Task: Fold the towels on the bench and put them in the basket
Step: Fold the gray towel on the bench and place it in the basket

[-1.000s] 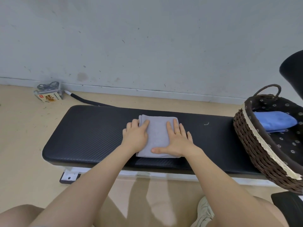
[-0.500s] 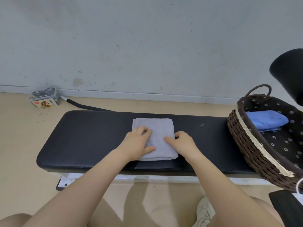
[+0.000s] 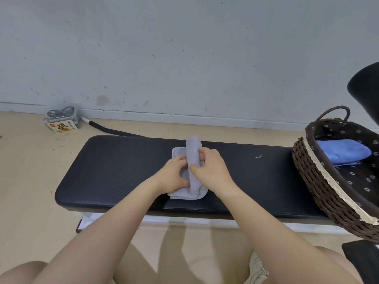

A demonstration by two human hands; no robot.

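Observation:
A grey towel (image 3: 193, 152) lies in the middle of the black padded bench (image 3: 123, 171), with its right half lifted into a raised fold. My right hand (image 3: 213, 171) grips that raised fold, thumb on its left side and fingers behind. My left hand (image 3: 174, 176) rests on the towel's lower layer, fingers curled against the fold. A brown wicker basket (image 3: 320, 185) with a dark flowered lining sits at the bench's right end and holds a folded blue towel (image 3: 342, 150).
A small box with a coiled cable (image 3: 61, 121) sits on the floor by the wall at the left. A black hose (image 3: 108, 130) runs from it behind the bench. A dark rounded object (image 3: 365, 87) stands at the right edge. My knees are below.
Both hands pressed flat on the folded grey towel a second ago. Now my right hand has lifted the towel's right side up and over toward the left while my left hand holds the rest down.

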